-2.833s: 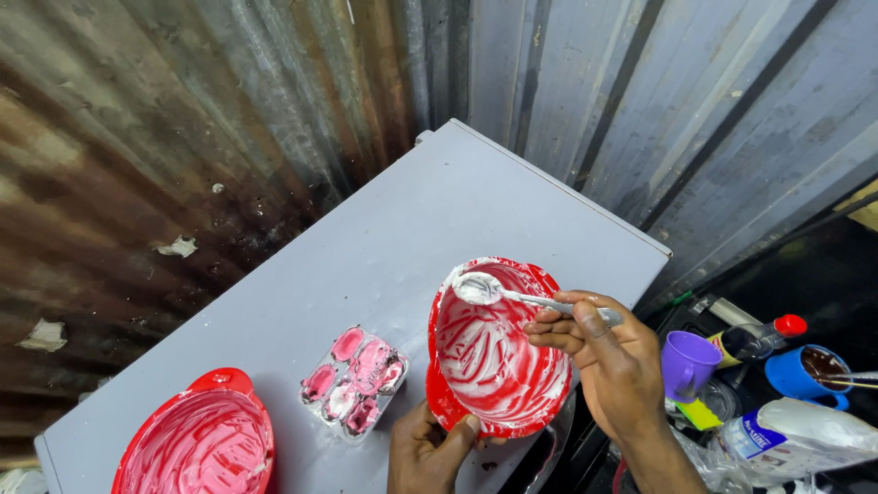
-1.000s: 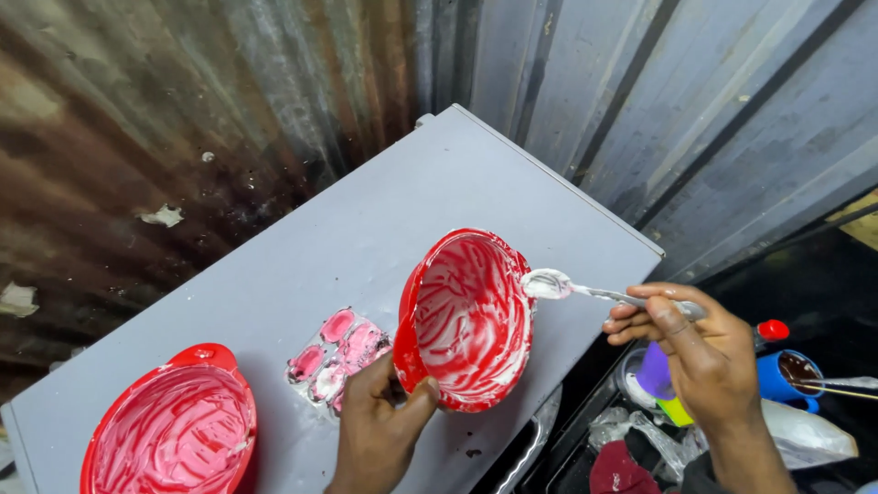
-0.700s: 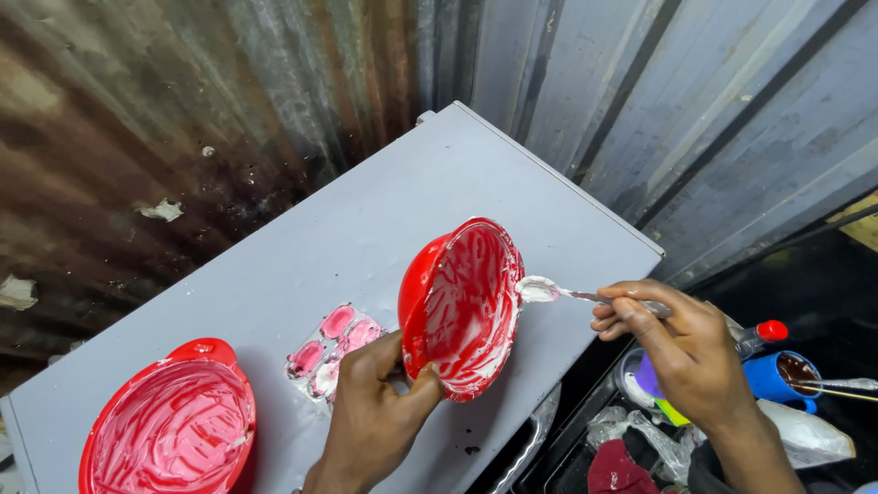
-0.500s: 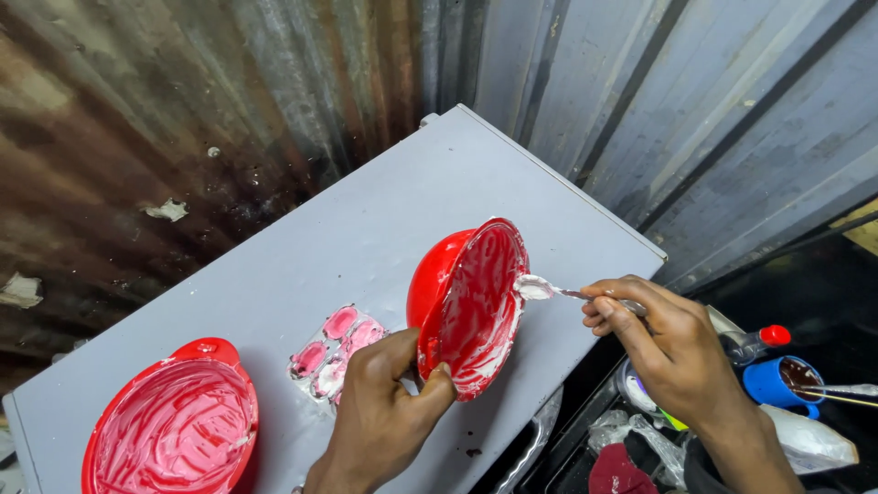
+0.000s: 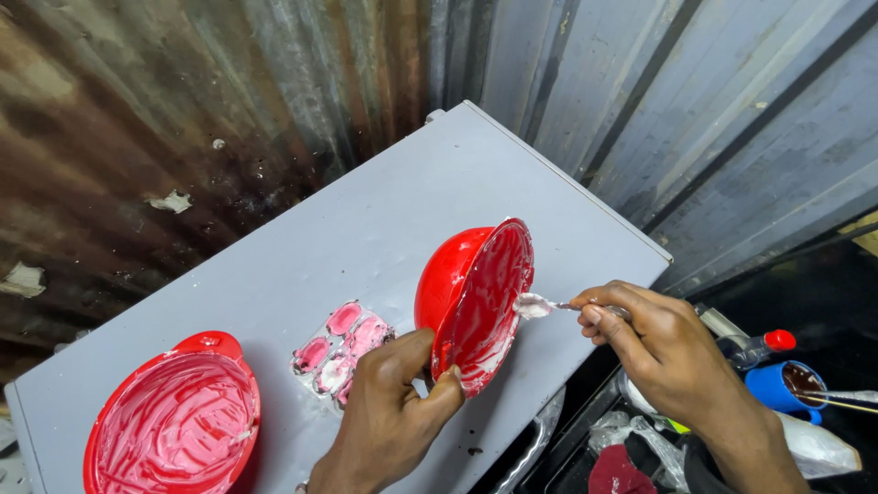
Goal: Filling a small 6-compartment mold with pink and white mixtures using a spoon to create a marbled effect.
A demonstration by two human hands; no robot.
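My left hand (image 5: 393,416) grips the lower rim of a red bowl (image 5: 471,297) and holds it tipped steeply on edge above the grey table (image 5: 366,220). Its inside is smeared with white and pink paste. My right hand (image 5: 663,348) holds a metal spoon (image 5: 540,306) by the handle, and the spoon's bowl, loaded with white paste, touches the inner side of the red bowl near its right rim. A small clear mould tray (image 5: 340,352) with several pink-filled cavities lies on the table just left of my left hand.
A second red bowl (image 5: 174,421) smeared with pink paste sits at the table's near left corner. Rusty corrugated metal sheeting stands behind the table. Below the table's right edge are a blue cup (image 5: 785,384), a red-capped bottle (image 5: 759,348) and plastic bags.
My left hand has tilted the red bowl from nearly flat to steeply on edge. The spoon has moved from above the rim to scrape against the bowl's inner side.
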